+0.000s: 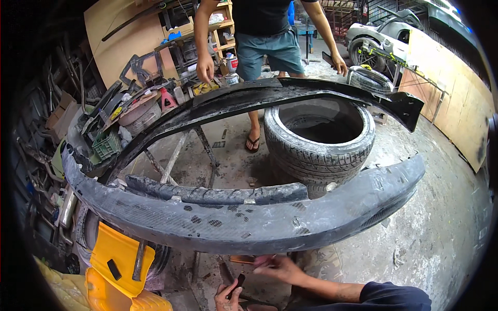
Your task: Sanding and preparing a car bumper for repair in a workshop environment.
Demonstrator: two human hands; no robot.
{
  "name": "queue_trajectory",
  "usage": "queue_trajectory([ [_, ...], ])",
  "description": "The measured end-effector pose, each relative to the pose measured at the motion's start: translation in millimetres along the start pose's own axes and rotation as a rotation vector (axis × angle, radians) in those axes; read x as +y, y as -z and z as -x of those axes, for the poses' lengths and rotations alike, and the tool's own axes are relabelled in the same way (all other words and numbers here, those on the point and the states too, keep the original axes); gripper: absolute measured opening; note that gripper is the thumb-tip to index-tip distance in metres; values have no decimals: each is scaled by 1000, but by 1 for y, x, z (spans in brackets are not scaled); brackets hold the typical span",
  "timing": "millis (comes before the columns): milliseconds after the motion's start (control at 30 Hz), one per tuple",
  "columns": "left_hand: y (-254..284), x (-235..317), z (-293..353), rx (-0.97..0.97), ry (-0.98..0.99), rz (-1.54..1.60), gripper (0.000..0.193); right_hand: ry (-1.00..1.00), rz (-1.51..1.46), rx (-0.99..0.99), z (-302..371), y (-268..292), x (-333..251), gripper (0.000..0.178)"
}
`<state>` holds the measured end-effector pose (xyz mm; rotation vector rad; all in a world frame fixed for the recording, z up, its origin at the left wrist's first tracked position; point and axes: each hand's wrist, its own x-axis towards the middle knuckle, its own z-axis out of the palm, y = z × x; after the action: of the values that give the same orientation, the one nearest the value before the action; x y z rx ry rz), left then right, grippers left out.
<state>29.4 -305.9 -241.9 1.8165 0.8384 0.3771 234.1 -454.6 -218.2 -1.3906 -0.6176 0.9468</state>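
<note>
At the bottom, my left hand (228, 298) is closed round a small black block (239, 281). My right hand (282, 270) is to its right, fingers pinched on a small reddish-brown piece (263, 260) that is blurred. An orange-brown strip (241, 258) shows just left of those fingertips. Both hands are below the near edge of a long curved grey bumper part (270, 230), touching neither its face nor its edge as far as I can see. Its surface has a woven dark pattern, whitish scuffs and dark patches.
A long black curved part (249, 96) arches behind it, near a stacked tyre (319, 155). Beyond stands another person (267, 46) holding a dark object. A yellow plastic piece (122, 251) carries a grey tool (139, 262) and a black block (114, 269). Clutter lines the left.
</note>
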Motion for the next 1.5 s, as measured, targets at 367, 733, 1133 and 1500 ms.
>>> queue_trajectory([
  [367, 0, 25, -12, -27, -50, -158, 30, 300, 27, 331, -13, 67, 134, 57],
  [733, 49, 74, -35, -258, -188, -372, 35, 74, -1006, 327, -36, 13, -5, 53],
  [1133, 236, 340, -134, 397, -756, -423, 32, 196, -1484, 358, -73, 30, 20, 53],
  [1500, 246, 352, -217, -178, -654, -1130, 29, 178, -1306, 193, -74, 13, 11, 58],
])
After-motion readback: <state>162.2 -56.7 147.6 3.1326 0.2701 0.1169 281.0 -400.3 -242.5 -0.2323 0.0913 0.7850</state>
